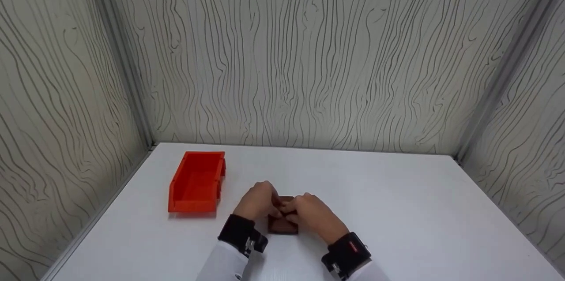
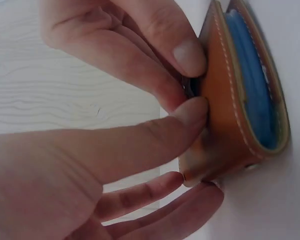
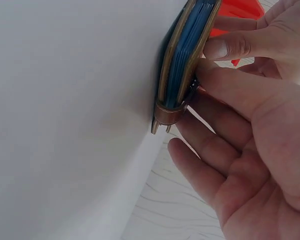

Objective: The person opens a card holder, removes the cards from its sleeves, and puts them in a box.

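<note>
A brown leather card holder (image 1: pixel 283 226) with blue inner sleeves (image 2: pixel 251 75) lies on the white table between both hands. Pale stitching runs along its cover edge in the left wrist view. My left hand (image 1: pixel 259 201) grips it, thumb pressed on the top cover and fingers at its side edge. From the other side my right hand (image 1: pixel 314 215) pinches at the middle of the cover, its thumb and forefinger at a small dark clasp (image 3: pixel 193 85). A leather strap (image 3: pixel 168 115) wraps round the holder's edge. Fingertips partly hide the clasp.
An orange-red open bin (image 1: pixel 196 184) stands on the white table (image 1: pixel 388 201) to the left of the hands. Panels with a wood-grain line pattern (image 1: pixel 282 60) enclose the table at the back and both sides. Black bands (image 1: pixel 348 250) circle both wrists.
</note>
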The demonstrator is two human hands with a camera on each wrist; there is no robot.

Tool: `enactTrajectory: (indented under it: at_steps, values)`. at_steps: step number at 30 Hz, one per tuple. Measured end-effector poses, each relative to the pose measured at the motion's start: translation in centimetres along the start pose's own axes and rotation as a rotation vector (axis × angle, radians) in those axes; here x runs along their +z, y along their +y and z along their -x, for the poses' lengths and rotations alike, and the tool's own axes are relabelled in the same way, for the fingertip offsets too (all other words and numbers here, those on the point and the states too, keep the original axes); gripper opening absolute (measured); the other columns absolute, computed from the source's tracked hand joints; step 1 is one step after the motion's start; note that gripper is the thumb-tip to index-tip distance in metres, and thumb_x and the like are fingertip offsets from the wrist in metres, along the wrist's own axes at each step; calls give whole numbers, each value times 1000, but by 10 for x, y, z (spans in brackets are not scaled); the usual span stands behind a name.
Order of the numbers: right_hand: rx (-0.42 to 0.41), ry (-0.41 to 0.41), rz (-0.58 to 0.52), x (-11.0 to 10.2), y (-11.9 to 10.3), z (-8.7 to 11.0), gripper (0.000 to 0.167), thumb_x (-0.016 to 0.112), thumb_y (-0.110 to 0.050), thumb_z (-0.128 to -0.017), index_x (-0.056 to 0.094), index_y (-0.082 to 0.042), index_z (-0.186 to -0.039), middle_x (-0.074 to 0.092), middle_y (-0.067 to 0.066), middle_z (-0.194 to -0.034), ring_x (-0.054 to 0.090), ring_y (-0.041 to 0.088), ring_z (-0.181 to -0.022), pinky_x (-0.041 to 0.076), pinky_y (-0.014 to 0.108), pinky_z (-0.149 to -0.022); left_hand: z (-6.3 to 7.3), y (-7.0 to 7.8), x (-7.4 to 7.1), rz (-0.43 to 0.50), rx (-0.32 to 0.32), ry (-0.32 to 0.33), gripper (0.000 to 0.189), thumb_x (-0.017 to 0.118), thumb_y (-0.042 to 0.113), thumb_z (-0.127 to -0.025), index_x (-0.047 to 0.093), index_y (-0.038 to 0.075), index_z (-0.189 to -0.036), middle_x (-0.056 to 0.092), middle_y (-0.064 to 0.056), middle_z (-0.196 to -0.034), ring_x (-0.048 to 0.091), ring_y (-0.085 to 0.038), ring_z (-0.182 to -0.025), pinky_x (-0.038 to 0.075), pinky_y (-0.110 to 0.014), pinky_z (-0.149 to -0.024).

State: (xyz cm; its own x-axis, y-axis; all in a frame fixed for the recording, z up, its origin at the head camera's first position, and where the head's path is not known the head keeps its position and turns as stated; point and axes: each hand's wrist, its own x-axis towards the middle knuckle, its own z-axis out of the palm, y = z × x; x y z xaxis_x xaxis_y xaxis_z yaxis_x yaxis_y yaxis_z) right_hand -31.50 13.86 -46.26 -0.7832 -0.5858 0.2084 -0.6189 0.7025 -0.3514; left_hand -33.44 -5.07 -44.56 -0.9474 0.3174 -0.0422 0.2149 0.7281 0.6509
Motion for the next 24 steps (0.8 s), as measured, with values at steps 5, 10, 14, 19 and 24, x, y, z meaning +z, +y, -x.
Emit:
enactTrajectory:
  at_steps: [5, 10, 14, 19, 24]
  values:
    - [-51, 9, 57, -6, 3, 17, 20, 81, -3, -94, 87, -16, -108, 85, -1, -97, 52, -3, -74, 49, 18, -67, 0, 9, 10, 9, 32, -15, 21, 96, 4, -79, 85, 1, -97, 83, -10, -96, 65, -17, -81, 61, -39, -79]
    - [-31, -26, 38, -12, 4, 31, 14, 83, -7, -94, 87, -16, -103, 83, -1, -93, 48, -5, -72, 48, 17, -66, 4, 19, 18, 9, 47, -39, 22, 98, 4, -76, 85, 1, -94, 82, -10, -95, 65, -17, -79, 59, -37, -75]
    - [-18, -45, 31, -16, 3, 42, 10, 84, -7, -92, 87, -15, -98, 83, -1, -89, 46, -4, -69, 46, 16, -64, 6, 27, 24, 1, 42, -71, 23, 98, 4, -76, 84, 1, -92, 81, -10, -94, 65, -17, -78, 59, -36, -73]
    - [17, -61, 45, -22, -6, 49, 11, 86, -3, -88, 87, -13, -92, 81, -1, -84, 46, -3, -67, 46, 18, -62, 8, 35, 27, 10, 22, -100, 23, 98, 3, -75, 83, 1, -92, 80, -8, -91, 65, -17, -75, 57, -34, -68]
    - [33, -87, 58, -28, -16, 50, 13, 88, 1, -83, 88, -11, -90, 80, -1, -77, 45, -3, -65, 47, 19, -60, 12, 42, 29, -11, 2, -121, 21, 98, 1, -74, 83, 1, -89, 78, -7, -83, 63, -17, -68, 54, -30, -62]
